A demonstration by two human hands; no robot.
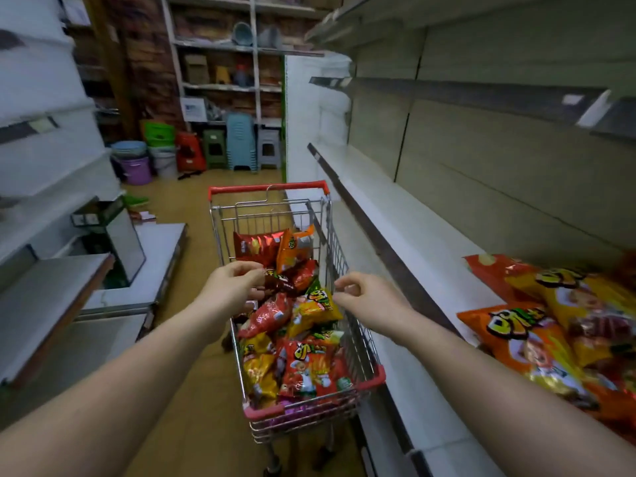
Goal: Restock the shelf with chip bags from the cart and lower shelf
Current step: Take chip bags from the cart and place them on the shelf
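A wire shopping cart (373, 375) with red trim stands in the aisle, piled with red, orange and yellow chip bags. My left hand (231, 285) hovers over the pile, its fingertips pinched on the top edge of a dark red chip bag (292, 278). My right hand (364, 299) is over the cart's right side. Its thumb and fingers curl together right at the corner of a yellow chip bag (315, 306); whether they hold it is unclear. On the white shelf (406, 242) to the right lie several orange and yellow chip bags (523, 339).
Bare shelves (481, 94) rise above on the right. White shelving and a dark box (110, 232) line the left side. Plastic stools (241, 142), buckets (136, 168) and a storage rack stand at the aisle's far end. Tan floor runs left of the cart.
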